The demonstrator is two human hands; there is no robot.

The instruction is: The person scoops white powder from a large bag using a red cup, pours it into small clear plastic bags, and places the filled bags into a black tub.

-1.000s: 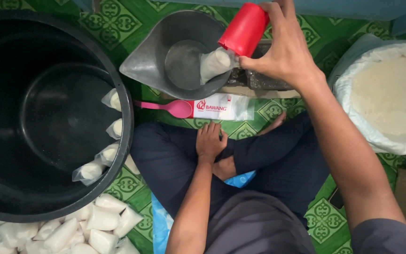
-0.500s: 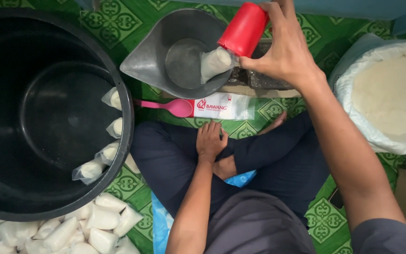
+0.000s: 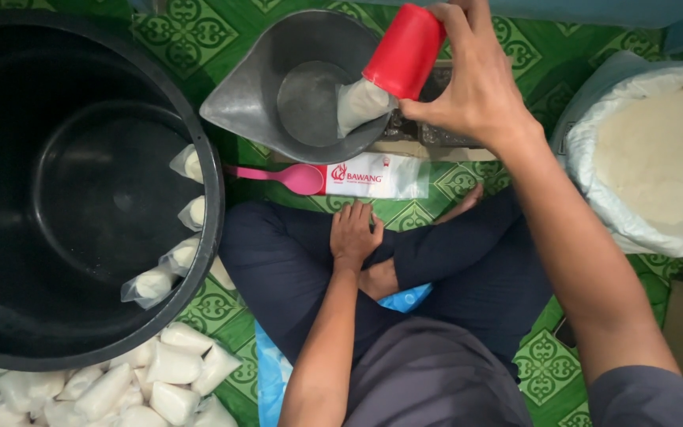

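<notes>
Green patterned floor mat w/ ornate tile motifs, blue sheet underneath, even indoor light

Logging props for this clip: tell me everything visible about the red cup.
The red cup is plain, opaque and looks like plastic, slightly tapered. The right hand grips it around the side and holds it tilted, mouth down and to the left, over the grey jug. A small clear bag of white powder sits at its mouth, hanging into the jug. Its inside is hidden.
</notes>
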